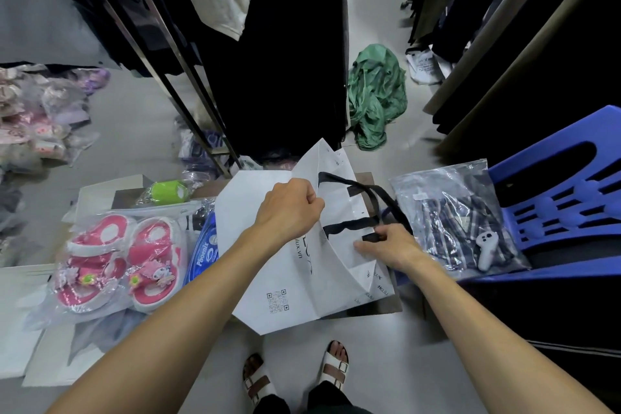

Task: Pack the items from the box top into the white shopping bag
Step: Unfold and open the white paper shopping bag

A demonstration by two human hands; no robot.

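Over the brown box top (379, 307), in the middle of the view, the white shopping bag (268, 265) was held up half-unfolded, its black handles (356, 185) looping across the open mouth and a QR code printed low on its near face. Left hand (289, 208) clenched on the bag's upper edge, fingers curled round the paper. Right hand (391, 247) pinched the near rim by the lower handle, fingers bent on the paper.

Left of the bag, on flattened white cardboard (100, 193), lay a pair of pink-and-white kids' sandals (124, 262) sealed in clear plastic, touching a blue packet marked Phoenix (203, 254) that was partly under the bag. A lime-green roll (166, 192) in plastic sat behind them.

Right of the bag, a plaid garment in a clear poly bag (460, 215) rested against a blue plastic chair (557, 185); a small white controller-like thing (485, 250) lay on the poly bag.

Further out: a crumpled green cloth (376, 94) on the grey floor, dark clothes hanging on racks (285, 44) ahead and to the right, more bagged pinkish goods (37, 118) piled far left. At the bottom edge, the person's feet in white strap sandals (336, 366).
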